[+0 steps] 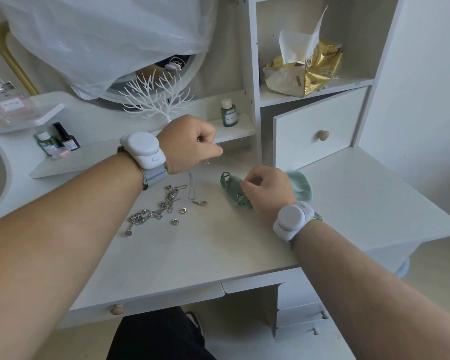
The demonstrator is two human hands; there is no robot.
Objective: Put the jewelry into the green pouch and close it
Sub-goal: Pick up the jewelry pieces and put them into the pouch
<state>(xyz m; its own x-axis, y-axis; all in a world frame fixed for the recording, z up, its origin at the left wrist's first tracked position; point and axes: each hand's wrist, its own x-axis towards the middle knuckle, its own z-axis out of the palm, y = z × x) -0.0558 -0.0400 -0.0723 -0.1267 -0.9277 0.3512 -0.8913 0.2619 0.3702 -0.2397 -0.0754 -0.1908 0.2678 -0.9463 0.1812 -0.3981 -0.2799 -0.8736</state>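
My left hand [192, 144] is raised above the desk and pinches a thin silver chain [191, 187] that hangs down to the tabletop. My right hand [266, 189] grips the mouth of the green pouch [230, 188], which lies on the desk with its green drawstring loop to the left; its pale teal body [300, 184] shows behind my hand. A pile of silver jewelry [156, 211] lies left of the pouch: chains, several rings and a small pendant [199, 203].
A white branch-shaped jewelry stand [156, 100] stands behind my left hand. Small bottles [229, 113] sit on the low shelf and at the left [57, 141]. A tissue pack [304, 71] fills the cubby above a half-open drawer [320, 131].
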